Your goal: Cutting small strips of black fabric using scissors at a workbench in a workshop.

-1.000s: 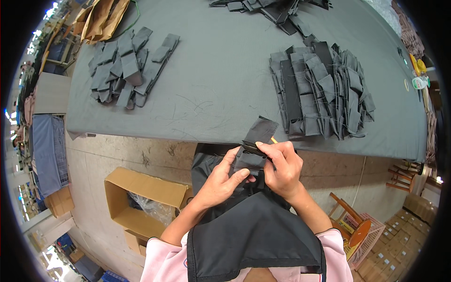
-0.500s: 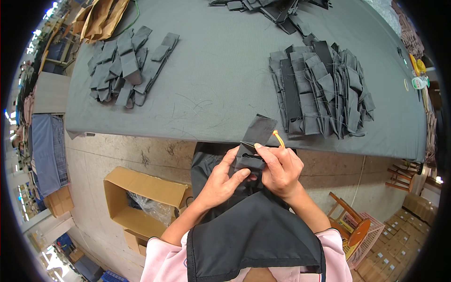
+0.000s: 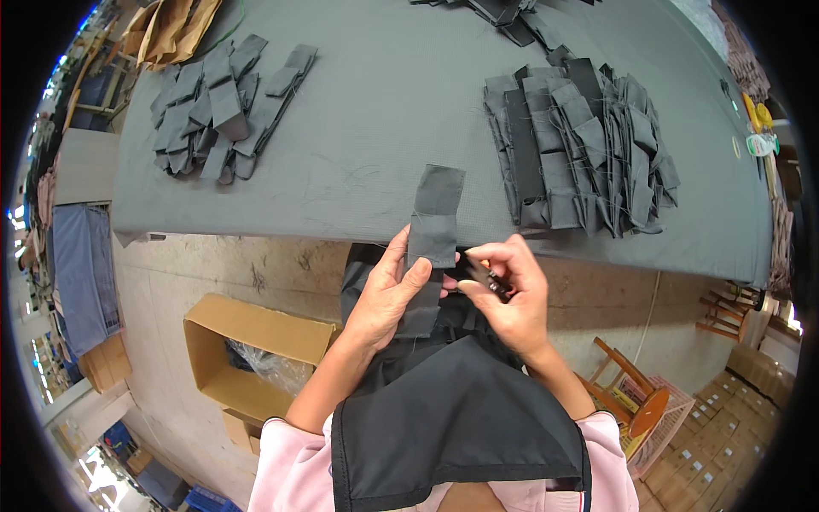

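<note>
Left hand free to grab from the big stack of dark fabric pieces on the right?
Probably not as is: the left hand holds a fabric strip. The stack lies unobstructed across the table.

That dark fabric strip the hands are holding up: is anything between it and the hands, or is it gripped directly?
Nothing visible is in between. The left hand grips the dark fabric strip directly, thumb across its front. The right hand, beside it, pinches a small dark tool; whether it touches the strip is unclear.
</note>
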{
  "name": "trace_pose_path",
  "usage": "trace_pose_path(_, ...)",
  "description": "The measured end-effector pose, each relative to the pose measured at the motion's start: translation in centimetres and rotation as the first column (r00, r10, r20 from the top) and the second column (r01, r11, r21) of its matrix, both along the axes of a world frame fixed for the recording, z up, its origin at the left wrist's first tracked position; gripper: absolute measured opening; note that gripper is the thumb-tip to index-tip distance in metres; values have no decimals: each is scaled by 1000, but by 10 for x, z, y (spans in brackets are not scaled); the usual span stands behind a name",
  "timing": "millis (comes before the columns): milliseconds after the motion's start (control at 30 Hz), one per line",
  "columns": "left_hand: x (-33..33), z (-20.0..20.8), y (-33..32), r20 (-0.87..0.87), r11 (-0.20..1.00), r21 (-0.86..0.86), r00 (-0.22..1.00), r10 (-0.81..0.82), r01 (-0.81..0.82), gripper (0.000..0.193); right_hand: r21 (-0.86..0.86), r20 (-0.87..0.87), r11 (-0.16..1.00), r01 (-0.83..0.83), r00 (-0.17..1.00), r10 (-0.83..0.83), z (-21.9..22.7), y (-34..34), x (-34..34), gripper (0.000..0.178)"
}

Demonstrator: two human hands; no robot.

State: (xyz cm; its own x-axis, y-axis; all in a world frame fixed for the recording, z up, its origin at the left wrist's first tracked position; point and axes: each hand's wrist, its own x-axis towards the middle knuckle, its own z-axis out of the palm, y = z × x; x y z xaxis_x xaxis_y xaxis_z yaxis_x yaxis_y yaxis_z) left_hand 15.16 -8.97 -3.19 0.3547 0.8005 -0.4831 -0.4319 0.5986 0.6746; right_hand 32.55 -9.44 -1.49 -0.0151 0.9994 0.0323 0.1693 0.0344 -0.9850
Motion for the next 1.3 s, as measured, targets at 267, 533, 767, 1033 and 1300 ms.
trace_pose_path(267, -1, -8, -4, 32, 994, 43, 995, 97, -98, 64, 32, 158, 993, -110, 982, 103, -8, 12, -22, 16)
trace_pose_path(533, -2, 1, 7, 55, 990, 67, 992, 117, -120, 55, -80, -167, 996, -38, 986, 25, -1, 6, 11, 9)
trace_pose_path(767, 2, -1, 7, 59, 972, 131, 980, 189, -195, 51, 237, 390, 969, -75, 921, -24, 6, 9, -10, 30)
trace_pose_path(1033, -1, -5, 8, 30, 967, 119, 975, 222, -224, 51, 378, 592, 917, -127, 795, -135, 6, 9, -13, 34)
trace_pose_path(1300, 1, -5, 7, 19, 968, 122, 976, 218, -219, 56, 265, 526, 961, -77, 847, -77, 5, 8, -15, 29)
